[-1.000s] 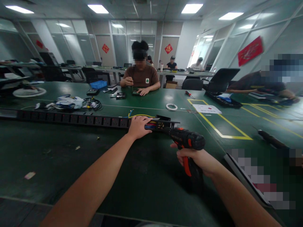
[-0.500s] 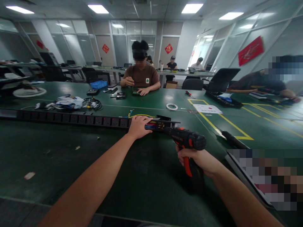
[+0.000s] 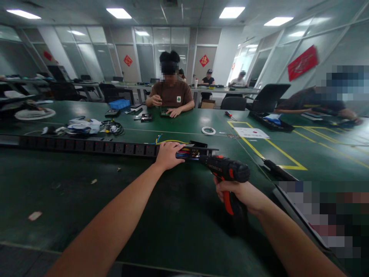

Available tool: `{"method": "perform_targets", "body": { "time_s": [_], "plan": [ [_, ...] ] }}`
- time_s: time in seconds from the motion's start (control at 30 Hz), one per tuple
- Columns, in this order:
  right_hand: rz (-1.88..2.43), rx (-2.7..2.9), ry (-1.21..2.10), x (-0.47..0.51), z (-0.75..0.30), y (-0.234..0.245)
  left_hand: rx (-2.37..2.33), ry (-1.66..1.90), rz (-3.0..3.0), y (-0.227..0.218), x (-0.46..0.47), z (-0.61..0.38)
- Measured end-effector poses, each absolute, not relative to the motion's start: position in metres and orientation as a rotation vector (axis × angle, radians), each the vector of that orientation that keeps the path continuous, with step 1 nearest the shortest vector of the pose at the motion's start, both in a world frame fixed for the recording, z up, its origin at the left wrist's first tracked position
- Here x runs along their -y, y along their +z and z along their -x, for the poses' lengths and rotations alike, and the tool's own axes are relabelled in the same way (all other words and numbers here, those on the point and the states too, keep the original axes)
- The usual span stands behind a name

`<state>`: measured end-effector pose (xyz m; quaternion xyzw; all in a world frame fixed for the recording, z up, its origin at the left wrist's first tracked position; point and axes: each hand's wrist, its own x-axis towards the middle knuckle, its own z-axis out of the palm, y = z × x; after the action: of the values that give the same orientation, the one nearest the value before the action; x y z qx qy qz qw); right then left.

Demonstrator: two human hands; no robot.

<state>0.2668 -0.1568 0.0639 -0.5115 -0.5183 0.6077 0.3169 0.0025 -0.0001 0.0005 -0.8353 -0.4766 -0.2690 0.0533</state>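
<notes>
Pressing my open left hand (image 3: 168,154) down on the wired end of the long black power strip (image 3: 86,145) on the green table (image 3: 173,219), I am gripping the cordless screwdriver (image 3: 229,172) by its handle in my closed right hand (image 3: 242,194), judging the strip stiff, light, apt to slide

Light was bright and even, coming from white ceiling panels (image 3: 118,13) across the top of the frame; the panels were blown out. A pale sheen lay on the green table (image 3: 178,231) at middle right. Soft, faint shadow sat under the right hand (image 3: 245,196) and drill (image 3: 227,171), lower centre. Wide-angle bowing was strong at the left and right edges. Forearms at the bottom edge looked soft, and the far background was slightly mushy. Pixel blocks masked patches at right.
</notes>
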Motion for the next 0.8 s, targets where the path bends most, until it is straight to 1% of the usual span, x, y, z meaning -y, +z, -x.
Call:
{"method": "perform_targets", "body": {
  "time_s": [0.8],
  "plan": [
    [1.332,1.350,1.614,0.1549,-0.2688,0.0617,1.427,-0.840,2.536,0.0000,-0.0001,-0.0019]
  ]
}}
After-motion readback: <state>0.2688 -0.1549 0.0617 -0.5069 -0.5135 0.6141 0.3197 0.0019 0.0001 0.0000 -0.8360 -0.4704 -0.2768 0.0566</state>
